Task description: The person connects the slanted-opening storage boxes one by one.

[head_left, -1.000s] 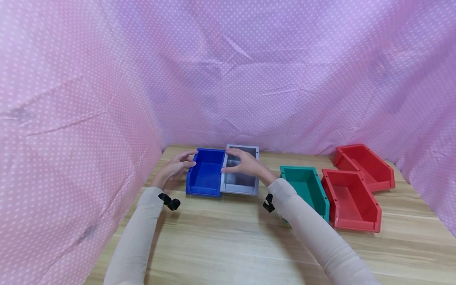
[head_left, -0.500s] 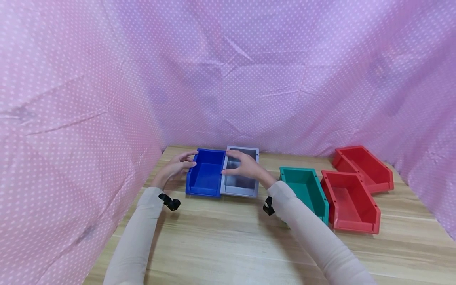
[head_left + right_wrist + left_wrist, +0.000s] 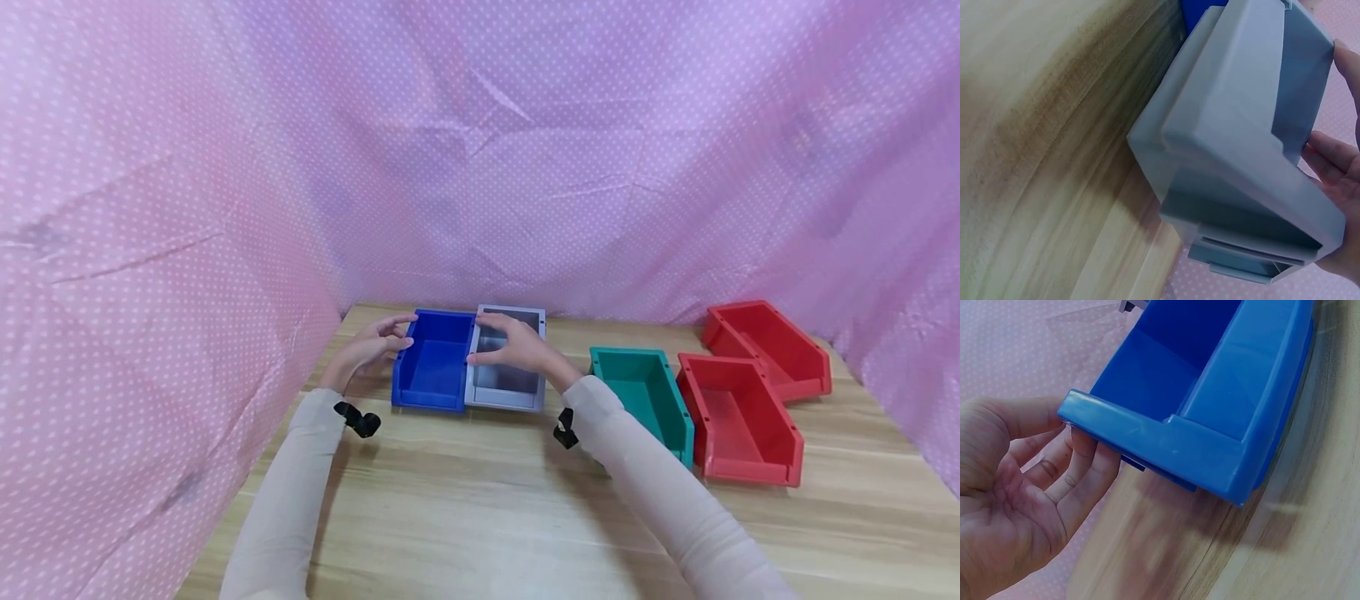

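Observation:
A blue storage bin [image 3: 435,367] and a grey storage bin [image 3: 510,379] sit side by side at the back left, open tops up, their adjoining long rims meeting. My left hand [image 3: 367,348] grips the blue bin by its left wall; in the left wrist view the thumb lies at the rim's corner and the fingers [image 3: 1094,472] curl beneath it. Reaching across the grey bin, my right hand [image 3: 517,343] holds it, thumb and fingertips close to its left rim. The right wrist view shows fingers [image 3: 1329,153] against its far wall, the palm partly hidden.
To the right stand a green bin [image 3: 637,383] and a red bin [image 3: 738,433], close together; my right sleeve covers part of the green one. Another red bin [image 3: 780,346] lies angled behind them. Pink dotted cloth [image 3: 525,167] surrounds the wooden table [image 3: 450,508].
Almost nothing differs: both hands stay at the blue and grey bins. The whole head view shifts slightly up and down.

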A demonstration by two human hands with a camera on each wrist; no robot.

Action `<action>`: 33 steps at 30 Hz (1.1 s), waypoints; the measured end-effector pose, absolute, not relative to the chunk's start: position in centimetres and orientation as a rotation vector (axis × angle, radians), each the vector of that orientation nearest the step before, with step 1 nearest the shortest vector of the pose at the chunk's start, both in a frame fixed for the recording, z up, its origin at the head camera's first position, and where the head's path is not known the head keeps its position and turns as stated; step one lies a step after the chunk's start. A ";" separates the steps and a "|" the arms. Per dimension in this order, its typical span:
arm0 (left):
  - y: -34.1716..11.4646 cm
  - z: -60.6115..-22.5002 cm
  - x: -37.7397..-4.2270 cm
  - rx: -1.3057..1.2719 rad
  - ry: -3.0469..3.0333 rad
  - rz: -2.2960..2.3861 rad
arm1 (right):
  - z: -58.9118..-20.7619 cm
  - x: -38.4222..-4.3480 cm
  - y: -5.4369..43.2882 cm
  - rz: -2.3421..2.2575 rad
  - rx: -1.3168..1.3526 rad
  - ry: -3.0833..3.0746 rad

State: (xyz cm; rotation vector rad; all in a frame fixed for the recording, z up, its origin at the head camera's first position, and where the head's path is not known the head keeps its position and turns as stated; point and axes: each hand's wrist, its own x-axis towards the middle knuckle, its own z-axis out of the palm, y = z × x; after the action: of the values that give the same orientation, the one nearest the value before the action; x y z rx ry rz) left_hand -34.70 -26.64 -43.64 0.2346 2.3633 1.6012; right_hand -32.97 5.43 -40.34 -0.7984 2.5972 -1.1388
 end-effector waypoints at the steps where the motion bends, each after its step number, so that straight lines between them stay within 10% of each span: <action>1: -26.7 -43.5 -34.7 0.238 2.357 1.606 | -40.3 -33.0 5.4 -1.140 -0.794 2.596; 33: -26.6 -43.0 -34.6 0.208 2.408 1.540 | -40.8 -32.9 5.3 -1.154 -0.786 2.589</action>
State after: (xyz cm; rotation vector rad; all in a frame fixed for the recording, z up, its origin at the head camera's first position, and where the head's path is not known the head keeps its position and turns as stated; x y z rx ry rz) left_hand -34.59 -26.57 -42.96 0.2083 2.4083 1.5403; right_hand -32.94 5.28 -40.81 -0.7864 2.5888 -1.1540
